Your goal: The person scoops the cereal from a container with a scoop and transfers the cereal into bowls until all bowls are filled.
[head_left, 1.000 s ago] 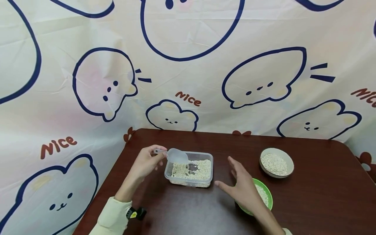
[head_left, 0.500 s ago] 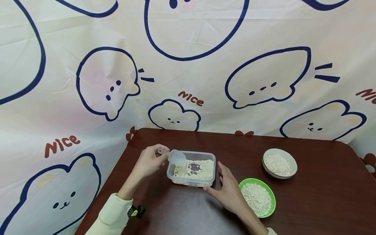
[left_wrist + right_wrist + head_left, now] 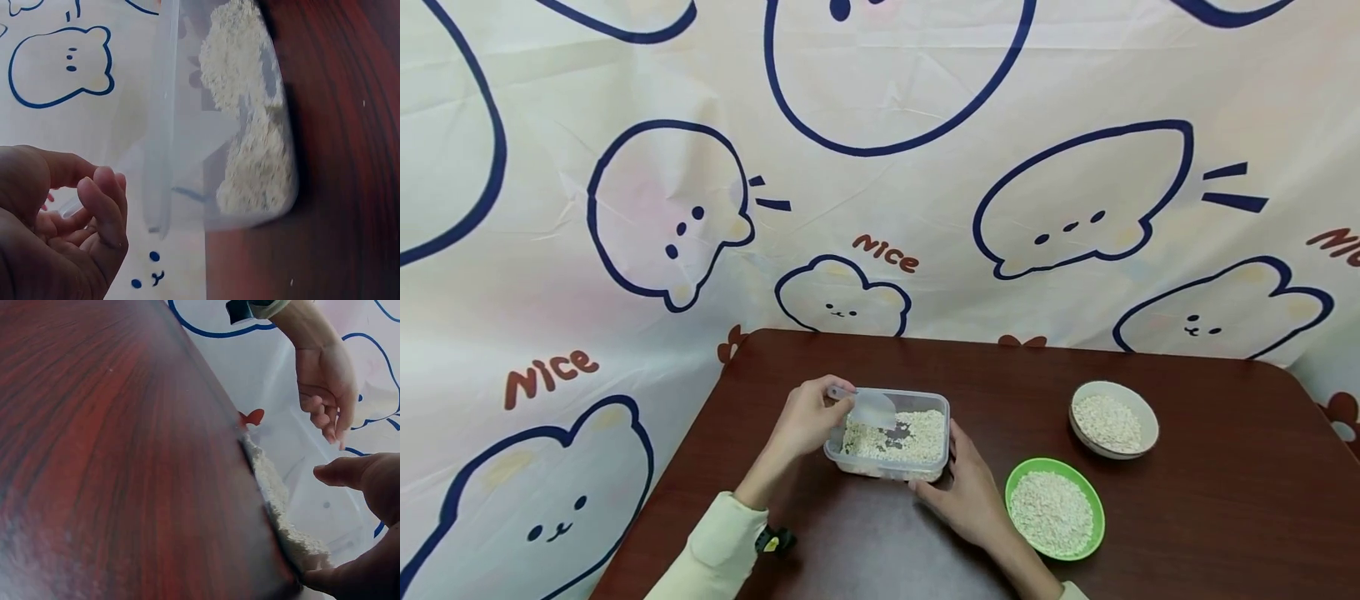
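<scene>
My left hand point(image 3: 807, 422) pinches the handle of a translucent plastic scoop point(image 3: 876, 409) between thumb and fingers. The scoop's bowl is tilted over the left part of a clear rectangular food container point(image 3: 868, 468). Pale oat-like flakes point(image 3: 925, 433) cover most of the container's floor, with a bare patch in the middle. My right hand point(image 3: 967, 493) holds the container's right end, thumb at the front corner and fingers along the side wall. In the right wrist view, thumb and finger point(image 3: 340, 472) span that end. The left wrist view shows the left hand point(image 3: 69, 225) beside the container's wall.
A green bowl point(image 3: 1100, 525) full of pale flakes stands right of my right hand. Behind it is a white bowl point(image 3: 1152, 429) with similar flakes. All rest on a dark red-brown table point(image 3: 1000, 375), with a printed cloth point(image 3: 940, 200) hanging behind.
My right hand has come left from beside the green bowl to the container's right end, uncovering that bowl. My left hand has moved the scoop right and slightly lower over the container.
</scene>
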Demonstrator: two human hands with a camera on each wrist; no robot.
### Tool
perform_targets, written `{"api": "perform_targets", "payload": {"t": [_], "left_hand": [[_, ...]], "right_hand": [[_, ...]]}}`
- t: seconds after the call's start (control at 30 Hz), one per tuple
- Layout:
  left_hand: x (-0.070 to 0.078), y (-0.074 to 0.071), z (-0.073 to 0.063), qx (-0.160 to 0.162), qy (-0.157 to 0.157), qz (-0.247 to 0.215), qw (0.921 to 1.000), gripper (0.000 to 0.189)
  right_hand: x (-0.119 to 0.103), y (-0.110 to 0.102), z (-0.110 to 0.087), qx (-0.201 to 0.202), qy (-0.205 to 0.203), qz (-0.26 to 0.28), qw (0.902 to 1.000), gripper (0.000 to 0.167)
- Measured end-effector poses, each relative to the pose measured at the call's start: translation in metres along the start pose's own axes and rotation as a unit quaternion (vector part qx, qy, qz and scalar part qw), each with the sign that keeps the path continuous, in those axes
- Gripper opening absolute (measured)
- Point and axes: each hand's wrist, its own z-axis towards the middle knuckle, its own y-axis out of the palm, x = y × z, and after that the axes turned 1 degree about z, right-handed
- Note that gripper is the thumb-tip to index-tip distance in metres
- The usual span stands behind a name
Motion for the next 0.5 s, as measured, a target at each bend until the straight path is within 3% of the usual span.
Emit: {"api": "perform_targets", "payload": {"t": [0.37, 0.5], "left_hand": [[0.004, 0.024, 0.007, -0.057, -0.017, -0.095, 0.9937, 0.018], [0.003, 0.031, 0.007, -0.073, -0.008, -0.123, 0.9897, 0.018]], "right_hand": [[0.006, 0.002, 0.002, 0.011, 0.016, 0.046, 0.9987, 0.098], [0.008, 0.003, 0.002, 0.013, 0.026, 0.058, 0.9979, 0.100]]}}
